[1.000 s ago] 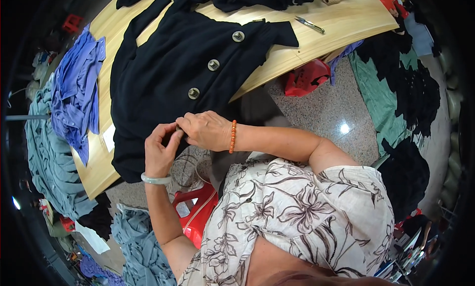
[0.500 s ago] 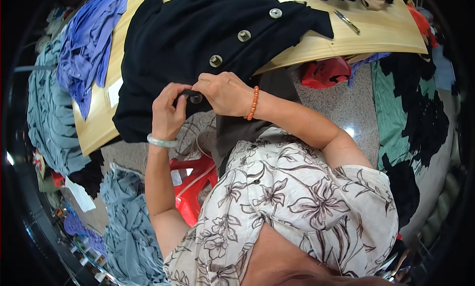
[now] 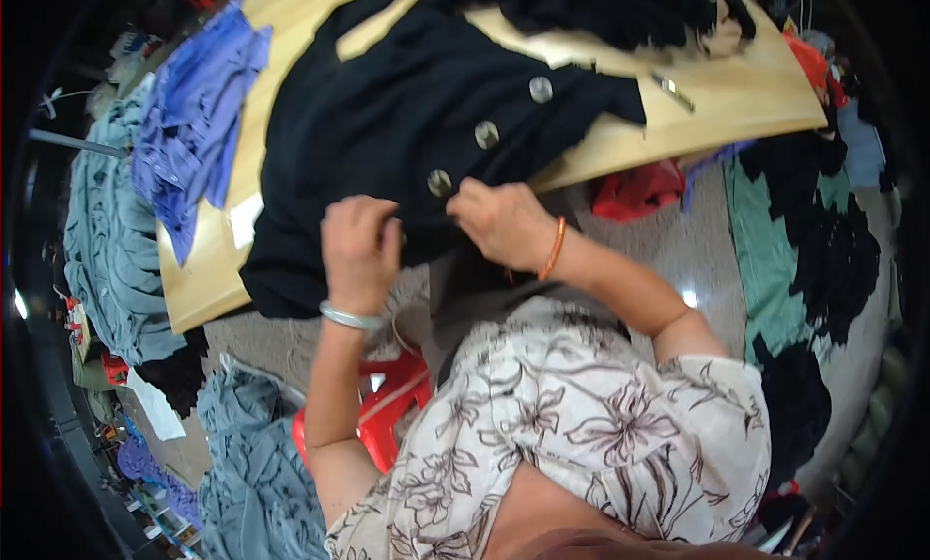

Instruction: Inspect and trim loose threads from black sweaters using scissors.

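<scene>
Right now both hands work at the near hem of a black garment (image 3: pixel 387 143) that lies spread across the wooden table (image 3: pixel 736 105), its lower edge hanging over the table's front rim toward the person's lap. The left hand (image 3: pixel 358 250), with a silver bangle at the wrist, is curled shut on the dark cloth near the hem. The right hand (image 3: pixel 504 221), with an orange bracelet, has its fingers (image 3: pixel 463 194) pinching the fabric just beside the lowest button (image 3: pixel 439 182); whether anything small sits between those fingertips is too fine to tell. Two more pale buttons (image 3: pixel 486 134) run up the front in a line.

By its folds, the garment looks soft and limp, light enough to drag with one hand, and likely to slide off the smooth table if pulled by the hanging part. The firmest hold seems to be the doubled front edge where the buttons are sewn, since the cloth there is thicker and gives less; elsewhere it will bunch and stretch.

A blue-violet garment (image 3: pixel 194 124) lies at the table's left end, a metal tool (image 3: pixel 671 90) rests on the bare wood at the right, and a red plastic stool (image 3: pixel 387 405) shows beneath the person.
</scene>
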Tool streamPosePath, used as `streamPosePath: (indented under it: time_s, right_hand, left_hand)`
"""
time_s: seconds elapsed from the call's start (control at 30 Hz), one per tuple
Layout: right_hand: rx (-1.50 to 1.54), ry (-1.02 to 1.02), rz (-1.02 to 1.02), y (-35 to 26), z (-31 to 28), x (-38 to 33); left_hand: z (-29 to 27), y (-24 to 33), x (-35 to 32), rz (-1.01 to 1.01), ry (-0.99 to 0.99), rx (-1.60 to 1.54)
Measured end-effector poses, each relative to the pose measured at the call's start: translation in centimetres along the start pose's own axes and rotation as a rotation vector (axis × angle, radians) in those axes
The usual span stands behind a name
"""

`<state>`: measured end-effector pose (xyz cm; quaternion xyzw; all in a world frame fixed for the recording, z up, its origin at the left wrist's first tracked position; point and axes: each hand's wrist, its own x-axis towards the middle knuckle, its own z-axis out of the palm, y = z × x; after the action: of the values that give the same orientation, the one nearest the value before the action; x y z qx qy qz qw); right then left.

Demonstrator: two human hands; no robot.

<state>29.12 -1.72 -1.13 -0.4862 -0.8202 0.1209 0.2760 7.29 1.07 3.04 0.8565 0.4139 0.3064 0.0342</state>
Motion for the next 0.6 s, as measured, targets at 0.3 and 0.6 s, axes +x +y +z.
streamPosePath:
  time_s: [0.3, 0.6]
  right_hand:
    - [-0.025, 0.047, 0.057, -0.3, 0.0, -1.1]
    - [0.179, 0.221, 0.030, -0.1, -0.1, 0.3]
  left_hand:
    - [5.7, 0.7, 3.0, -0.183, -0.269, -0.312]
    - [5.6, -0.5, 2.9, -0.604, -0.273, -0.961]
